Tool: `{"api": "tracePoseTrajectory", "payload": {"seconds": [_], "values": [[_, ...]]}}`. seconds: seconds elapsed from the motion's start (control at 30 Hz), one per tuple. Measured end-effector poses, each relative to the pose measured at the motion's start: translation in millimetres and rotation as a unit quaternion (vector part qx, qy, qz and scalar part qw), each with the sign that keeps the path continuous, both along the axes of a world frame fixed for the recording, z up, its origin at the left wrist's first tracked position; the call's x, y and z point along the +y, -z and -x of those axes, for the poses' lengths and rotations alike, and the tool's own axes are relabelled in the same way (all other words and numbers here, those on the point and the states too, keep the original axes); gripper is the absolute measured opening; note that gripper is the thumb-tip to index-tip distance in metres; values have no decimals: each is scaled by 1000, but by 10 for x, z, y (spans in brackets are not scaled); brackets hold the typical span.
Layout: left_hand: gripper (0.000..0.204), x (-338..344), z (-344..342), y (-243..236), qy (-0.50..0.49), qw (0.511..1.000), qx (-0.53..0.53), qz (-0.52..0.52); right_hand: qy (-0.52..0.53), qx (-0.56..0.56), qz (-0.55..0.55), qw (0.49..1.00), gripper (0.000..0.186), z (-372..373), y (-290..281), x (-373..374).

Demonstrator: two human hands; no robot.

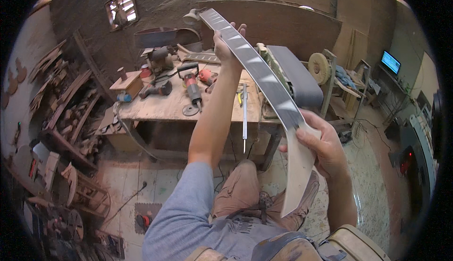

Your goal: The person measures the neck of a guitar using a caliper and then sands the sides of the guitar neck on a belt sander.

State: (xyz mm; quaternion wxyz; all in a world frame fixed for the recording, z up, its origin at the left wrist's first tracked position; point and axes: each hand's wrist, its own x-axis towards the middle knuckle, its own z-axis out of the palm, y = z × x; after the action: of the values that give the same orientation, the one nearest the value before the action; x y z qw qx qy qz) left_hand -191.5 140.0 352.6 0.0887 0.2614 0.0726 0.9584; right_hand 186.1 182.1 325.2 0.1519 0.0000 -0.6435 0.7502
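A guitar neck (275, 84) slants across the view in front of me. It has a dark fingerboard with pale triangular inlays and a bare, light wood headstock (298, 171) that points down toward my lap. My left hand (223, 49) cradles it toward its far, heel end, with fingertips showing past the far edge. Close to me, my right hand (325, 143) grips it where the headstock begins, thumb on the top face. Most of the right fingers are hidden under the wood.
Behind lies a dusty workbench (158, 107) with a red-and-grey power tool (192, 87), a cordless drill (158, 89) and a caliper (245, 112) jutting over its front edge. A wide belt sander (296, 74) stands to the right. Wood offcuts (78, 96) fill a left rack; a screen (390, 62) glows far right.
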Motion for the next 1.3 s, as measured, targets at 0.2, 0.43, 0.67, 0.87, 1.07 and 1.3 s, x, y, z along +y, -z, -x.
{"api": "tracePoseTrajectory", "payload": {"seconds": [0.2, 0.43, 0.67, 0.87, 1.07, 1.3], "values": [[49, 409, -467, 36, -21, 978, 136, 156, 325, 10, -222, 919, 33, -576, 155, 666], [43, 687, 609, 340, -245, 830, 262, 426, 391, 2, -514, 763, 28, -1384, -278, 1305], [48, 1245, 675, 273, -203, 698, 459, 511, 375, -65, -598, 705, 31, -1690, -388, 1625], [39, 1477, 844, 350, -162, 664, 493, 538, 384, -64, -595, 703, 24, -1675, -390, 1764], [28, 1557, 817, 344, -176, 660, 489, 542, 375, -110, -543, 743, 26, -1662, -343, 1863], [29, 1534, 803, 277, -182, 620, 526, 554, 375, -141, -534, 744, 26, -1767, -394, 1981]]}}
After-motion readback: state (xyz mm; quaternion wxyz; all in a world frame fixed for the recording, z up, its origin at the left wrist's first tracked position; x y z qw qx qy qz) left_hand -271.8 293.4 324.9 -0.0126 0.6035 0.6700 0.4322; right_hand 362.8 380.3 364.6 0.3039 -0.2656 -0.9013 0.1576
